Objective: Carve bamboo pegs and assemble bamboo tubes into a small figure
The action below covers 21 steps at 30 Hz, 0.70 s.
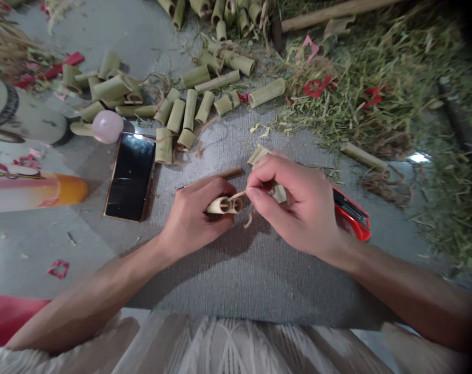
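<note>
- Two short bamboo tubes (219,205) are gripped side by side in the left hand (197,213), above the middle of the table (220,285), with their open ends exposed.
- A thin, pale strand (238,195) is pinched between the thumb and index finger of the right hand (248,191); its other end is met at the tubes' openings, but whether it is tied there cannot be told.
- A red cutter (352,215) is partly covered by the right hand, on its outer side.
- A dark-screened phone (130,176) is laid to the left of the left hand, with a pink ball (108,127) seen at its upper corner.
- Loose bamboo pieces (176,115) are scattered beyond the hands, towards the far edge.
- The far right corner is covered by shredded grass (395,67), on which red paper scraps (317,86) are strewn.
</note>
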### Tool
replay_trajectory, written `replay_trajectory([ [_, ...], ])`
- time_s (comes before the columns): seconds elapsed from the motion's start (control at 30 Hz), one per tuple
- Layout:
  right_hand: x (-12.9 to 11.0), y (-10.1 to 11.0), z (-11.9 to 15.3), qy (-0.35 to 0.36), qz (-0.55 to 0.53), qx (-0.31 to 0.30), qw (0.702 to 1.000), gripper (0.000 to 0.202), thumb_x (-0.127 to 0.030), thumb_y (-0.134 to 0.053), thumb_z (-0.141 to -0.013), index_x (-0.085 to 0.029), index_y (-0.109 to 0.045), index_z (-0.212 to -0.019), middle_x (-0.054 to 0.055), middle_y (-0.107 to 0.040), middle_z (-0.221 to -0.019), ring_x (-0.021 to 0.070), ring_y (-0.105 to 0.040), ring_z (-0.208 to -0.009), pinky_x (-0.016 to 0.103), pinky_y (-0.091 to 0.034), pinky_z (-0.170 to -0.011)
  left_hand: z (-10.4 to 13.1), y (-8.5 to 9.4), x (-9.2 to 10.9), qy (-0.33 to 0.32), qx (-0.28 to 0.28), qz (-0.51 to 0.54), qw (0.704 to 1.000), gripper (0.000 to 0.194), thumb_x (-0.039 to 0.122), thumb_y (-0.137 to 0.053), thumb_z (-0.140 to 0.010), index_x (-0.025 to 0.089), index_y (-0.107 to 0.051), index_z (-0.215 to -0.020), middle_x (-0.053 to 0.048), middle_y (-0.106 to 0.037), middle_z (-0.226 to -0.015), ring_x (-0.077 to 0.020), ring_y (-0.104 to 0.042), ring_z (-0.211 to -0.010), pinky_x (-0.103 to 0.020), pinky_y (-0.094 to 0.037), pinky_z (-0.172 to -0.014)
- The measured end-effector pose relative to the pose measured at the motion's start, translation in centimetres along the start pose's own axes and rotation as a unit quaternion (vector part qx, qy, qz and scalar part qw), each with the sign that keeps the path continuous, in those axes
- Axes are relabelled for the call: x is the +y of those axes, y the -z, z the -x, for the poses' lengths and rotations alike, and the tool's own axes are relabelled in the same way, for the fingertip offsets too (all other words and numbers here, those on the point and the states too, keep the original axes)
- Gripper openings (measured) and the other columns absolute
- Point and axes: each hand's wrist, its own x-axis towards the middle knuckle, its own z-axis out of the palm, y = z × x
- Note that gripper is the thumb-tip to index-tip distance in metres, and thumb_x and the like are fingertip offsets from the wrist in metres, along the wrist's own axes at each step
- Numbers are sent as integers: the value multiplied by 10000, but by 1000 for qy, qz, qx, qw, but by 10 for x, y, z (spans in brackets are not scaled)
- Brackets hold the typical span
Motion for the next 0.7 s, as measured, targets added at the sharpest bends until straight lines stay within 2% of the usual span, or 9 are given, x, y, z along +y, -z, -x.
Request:
replay_trajectory([
  [0.4,3,-4,1,59,91,-28,994,181,-171,-600,-1110,-243,-627,-947,11,-698,-892,198,-615,-908,433,-431,-912,-2,0,2,-26,-14,-12,999,242,72,-677,-782,245,-643,-947,9,-704,-846,-178,-646,-737,-315,-470,-701],
  [0.53,8,-5,2,104,101,-22,989,165,-168,-612,-1116,-223,-681,-977,3,-742,-926,181,-624,-905,417,-432,-914,-5,4,3,-42,-55,-10,998,184,81,-636,-811,232,-595,-908,20,-644,-802,-162,-613,-738,-297,-442,-679],
  [0.7,9,-3,1,143,86,-23,986,142,-187,-666,-1122,-224,-718,-995,-3,-788,-947,159,-658,-883,407,-468,-955,-9,11,0,-62,-101,34,992,277,68,-635,-704,239,-562,-909,50,-632,-776,-143,-570,-698,-291,-409,-637],
])
